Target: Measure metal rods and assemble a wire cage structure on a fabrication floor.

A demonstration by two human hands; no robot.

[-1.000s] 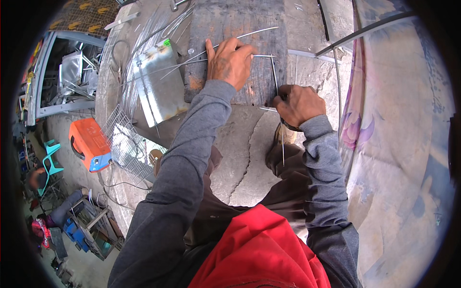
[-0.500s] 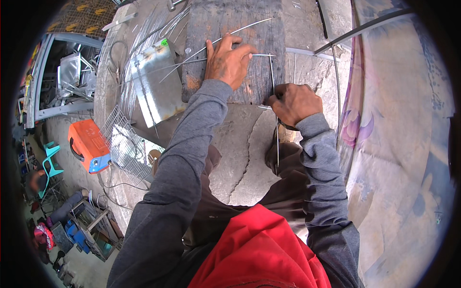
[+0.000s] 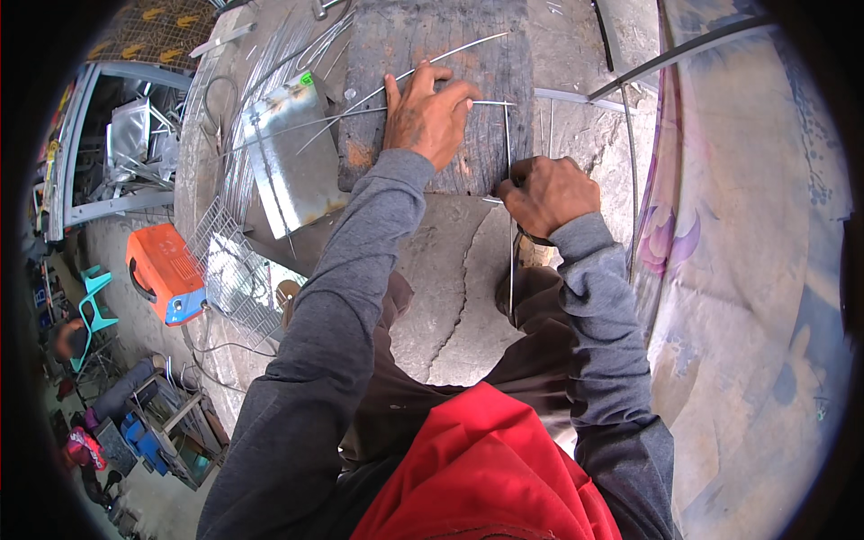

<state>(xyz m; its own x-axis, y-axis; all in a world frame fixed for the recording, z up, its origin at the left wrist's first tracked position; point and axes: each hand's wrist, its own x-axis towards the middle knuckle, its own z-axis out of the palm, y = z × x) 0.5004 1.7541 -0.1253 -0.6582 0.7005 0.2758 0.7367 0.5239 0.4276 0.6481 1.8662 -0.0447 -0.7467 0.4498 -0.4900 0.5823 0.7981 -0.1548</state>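
Observation:
My left hand (image 3: 426,117) lies over a dark wooden board (image 3: 378,49), its fingers apart. It presses on a thin metal rod (image 3: 495,103) that runs across the board; a second, slanting rod (image 3: 472,44) passes near its fingertips. My right hand (image 3: 553,195) is closed at the board's near right corner on another thin metal rod (image 3: 512,270). This one stretches from the end of the crosswise rod toward me, past the board's edge, making a corner with it. The fingertips of the right hand are hidden beneath its knuckles.
Left of the board lie a shiny metal sheet (image 3: 292,166), a bundle of thin rods (image 3: 256,85) and wire mesh (image 3: 220,238). An orange-and-blue machine (image 3: 165,270) with a cable stands further left. A patterned sheet (image 3: 729,297) covers the right side. Cracked concrete (image 3: 441,270) lies below.
My right hand has shifted slightly left, and the near end of its rod has swung left with it. My left hand stays almost in place.

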